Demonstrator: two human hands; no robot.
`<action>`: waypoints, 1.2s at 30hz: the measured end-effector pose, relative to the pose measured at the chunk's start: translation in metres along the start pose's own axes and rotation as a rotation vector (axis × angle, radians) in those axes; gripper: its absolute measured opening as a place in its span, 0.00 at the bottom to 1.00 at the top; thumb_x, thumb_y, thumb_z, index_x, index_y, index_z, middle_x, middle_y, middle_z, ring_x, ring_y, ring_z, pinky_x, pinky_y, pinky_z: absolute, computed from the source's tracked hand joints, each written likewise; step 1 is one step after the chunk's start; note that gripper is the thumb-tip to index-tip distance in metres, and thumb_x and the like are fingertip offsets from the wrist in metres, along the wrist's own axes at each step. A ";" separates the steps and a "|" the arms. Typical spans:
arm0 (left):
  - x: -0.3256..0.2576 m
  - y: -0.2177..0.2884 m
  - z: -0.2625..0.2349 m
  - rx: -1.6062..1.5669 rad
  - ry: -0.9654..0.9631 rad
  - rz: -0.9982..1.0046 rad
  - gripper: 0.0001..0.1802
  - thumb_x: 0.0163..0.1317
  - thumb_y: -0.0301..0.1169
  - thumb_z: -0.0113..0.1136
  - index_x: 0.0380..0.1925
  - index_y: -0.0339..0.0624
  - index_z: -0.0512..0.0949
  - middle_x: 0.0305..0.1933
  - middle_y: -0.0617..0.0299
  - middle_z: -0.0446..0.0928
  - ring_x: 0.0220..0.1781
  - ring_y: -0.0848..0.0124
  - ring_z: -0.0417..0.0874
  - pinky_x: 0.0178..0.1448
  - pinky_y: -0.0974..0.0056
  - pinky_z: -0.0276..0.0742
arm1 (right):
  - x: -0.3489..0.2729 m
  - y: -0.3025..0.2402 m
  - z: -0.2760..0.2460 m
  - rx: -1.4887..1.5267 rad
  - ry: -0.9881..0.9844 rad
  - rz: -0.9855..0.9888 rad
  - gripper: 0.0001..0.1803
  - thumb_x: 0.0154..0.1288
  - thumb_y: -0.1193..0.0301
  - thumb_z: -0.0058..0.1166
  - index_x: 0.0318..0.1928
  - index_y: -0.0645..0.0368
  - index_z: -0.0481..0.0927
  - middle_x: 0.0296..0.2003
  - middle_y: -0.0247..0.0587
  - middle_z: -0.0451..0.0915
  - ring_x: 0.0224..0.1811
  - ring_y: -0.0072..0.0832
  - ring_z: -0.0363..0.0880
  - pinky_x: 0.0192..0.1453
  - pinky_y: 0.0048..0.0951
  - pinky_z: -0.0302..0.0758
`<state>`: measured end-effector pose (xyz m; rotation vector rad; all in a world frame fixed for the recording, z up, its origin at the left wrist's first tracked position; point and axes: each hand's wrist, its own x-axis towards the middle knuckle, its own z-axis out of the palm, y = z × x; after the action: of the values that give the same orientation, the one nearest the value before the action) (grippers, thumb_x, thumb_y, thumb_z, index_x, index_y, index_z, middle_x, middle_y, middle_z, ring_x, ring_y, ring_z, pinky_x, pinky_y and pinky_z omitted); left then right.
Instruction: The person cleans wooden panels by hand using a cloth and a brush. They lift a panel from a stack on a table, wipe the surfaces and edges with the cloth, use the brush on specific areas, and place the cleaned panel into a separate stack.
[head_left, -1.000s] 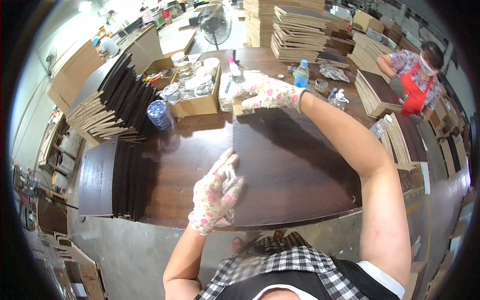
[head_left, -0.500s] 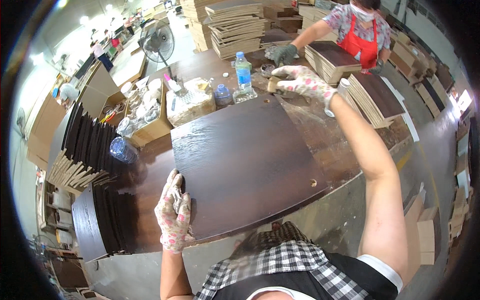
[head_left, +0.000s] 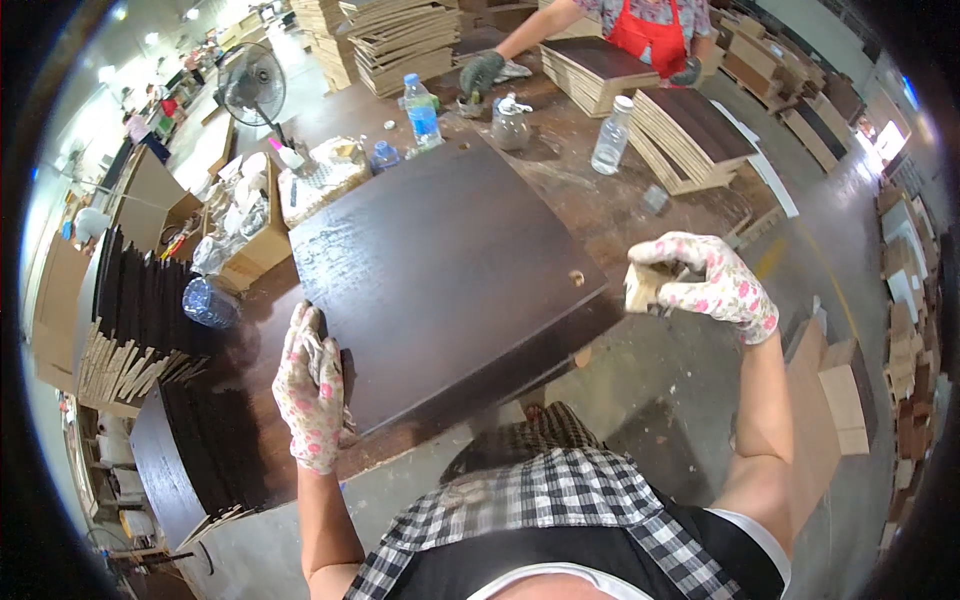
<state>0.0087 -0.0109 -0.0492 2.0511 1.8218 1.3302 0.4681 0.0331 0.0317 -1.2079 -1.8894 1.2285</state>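
A dark brown wooden panel (head_left: 440,285) lies in front of me, with a round hole near its right corner. My left hand (head_left: 312,400), in a floral glove with grey-stained fingertips, holds the panel's left edge, its fingers stretched along that side. Off the panel's right end, my right hand (head_left: 715,285), gloved alike, is closed around a tan sponge (head_left: 641,287). The sponge is apart from the panel. Beneath the panel's near edge a second dark layer shows.
Dark boards (head_left: 180,450) are stacked at left, near a blue-tinted plastic jar (head_left: 210,302) and a carton of rags (head_left: 262,255). Beyond the panel stand a water bottle (head_left: 421,115) and a clear bottle (head_left: 612,140). Opposite, a person in a red apron (head_left: 648,40) is beside panel stacks (head_left: 690,140).
My right hand has come from the panel's far right corner toward me, with the sponge in it. The left hand keeps to the left edge. The whole view has shifted.
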 end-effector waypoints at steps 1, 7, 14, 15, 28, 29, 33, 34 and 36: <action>-0.001 0.000 0.001 -0.015 -0.011 -0.017 0.19 0.69 0.23 0.55 0.60 0.33 0.77 0.66 0.46 0.75 0.68 0.58 0.76 0.72 0.58 0.67 | -0.009 -0.002 0.012 0.008 0.135 -0.024 0.25 0.59 0.75 0.64 0.58 0.59 0.81 0.51 0.36 0.83 0.53 0.25 0.79 0.61 0.31 0.75; -0.005 -0.004 -0.007 -0.198 -0.035 -0.059 0.18 0.71 0.22 0.55 0.59 0.32 0.78 0.65 0.50 0.77 0.69 0.64 0.74 0.73 0.60 0.65 | -0.005 0.012 0.102 -0.583 0.769 -0.242 0.28 0.60 0.74 0.65 0.62 0.58 0.77 0.50 0.44 0.79 0.52 0.37 0.80 0.59 0.35 0.76; -0.058 -0.047 -0.044 -0.528 0.061 -0.316 0.17 0.73 0.27 0.55 0.59 0.32 0.78 0.60 0.53 0.80 0.63 0.67 0.78 0.69 0.62 0.70 | -0.003 -0.024 0.249 -0.571 0.598 -0.501 0.34 0.58 0.64 0.68 0.64 0.58 0.75 0.50 0.49 0.77 0.52 0.40 0.79 0.57 0.40 0.78; -0.066 -0.051 -0.049 -0.551 0.050 -0.353 0.17 0.73 0.27 0.55 0.59 0.32 0.78 0.60 0.54 0.80 0.62 0.68 0.78 0.68 0.63 0.71 | 0.003 -0.037 0.270 -0.666 0.542 -0.638 0.33 0.61 0.60 0.65 0.64 0.58 0.75 0.50 0.47 0.77 0.51 0.38 0.78 0.56 0.40 0.77; -0.124 -0.071 -0.030 -0.585 -0.143 -0.555 0.13 0.71 0.26 0.58 0.51 0.31 0.81 0.45 0.63 0.84 0.46 0.78 0.80 0.53 0.70 0.77 | 0.001 -0.037 0.228 -0.631 0.690 -0.364 0.29 0.58 0.70 0.65 0.63 0.55 0.77 0.47 0.46 0.79 0.50 0.39 0.80 0.55 0.39 0.79; -0.126 -0.073 -0.023 -0.601 -0.160 -0.566 0.12 0.70 0.25 0.58 0.50 0.32 0.82 0.44 0.63 0.84 0.45 0.78 0.80 0.53 0.69 0.77 | -0.001 -0.025 0.206 -0.660 0.744 -0.344 0.29 0.58 0.71 0.65 0.62 0.54 0.77 0.48 0.45 0.79 0.50 0.37 0.80 0.57 0.37 0.79; -0.126 -0.065 0.004 -0.776 -0.285 -0.685 0.12 0.70 0.25 0.58 0.49 0.33 0.82 0.41 0.67 0.82 0.41 0.81 0.78 0.46 0.72 0.76 | -0.008 0.003 0.140 -0.767 0.992 -0.176 0.25 0.61 0.74 0.63 0.60 0.59 0.78 0.46 0.45 0.79 0.48 0.36 0.80 0.55 0.35 0.77; -0.125 -0.062 0.010 -0.854 -0.327 -0.758 0.11 0.70 0.26 0.59 0.49 0.33 0.82 0.40 0.69 0.82 0.40 0.81 0.78 0.44 0.73 0.76 | -0.007 0.000 0.134 -0.810 1.034 -0.180 0.25 0.61 0.74 0.63 0.60 0.59 0.78 0.45 0.45 0.79 0.47 0.36 0.80 0.54 0.35 0.77; -0.118 -0.050 0.013 -0.728 -0.455 -0.722 0.11 0.70 0.28 0.60 0.47 0.33 0.82 0.38 0.70 0.81 0.38 0.83 0.76 0.41 0.74 0.74 | -0.009 -0.013 0.153 -0.722 0.879 -0.228 0.27 0.58 0.73 0.65 0.61 0.59 0.78 0.46 0.46 0.80 0.49 0.41 0.80 0.55 0.37 0.77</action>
<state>-0.0102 -0.0903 -0.1488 1.0482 1.3618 0.9808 0.3404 -0.0370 -0.0192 -1.4755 -1.6910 -0.1890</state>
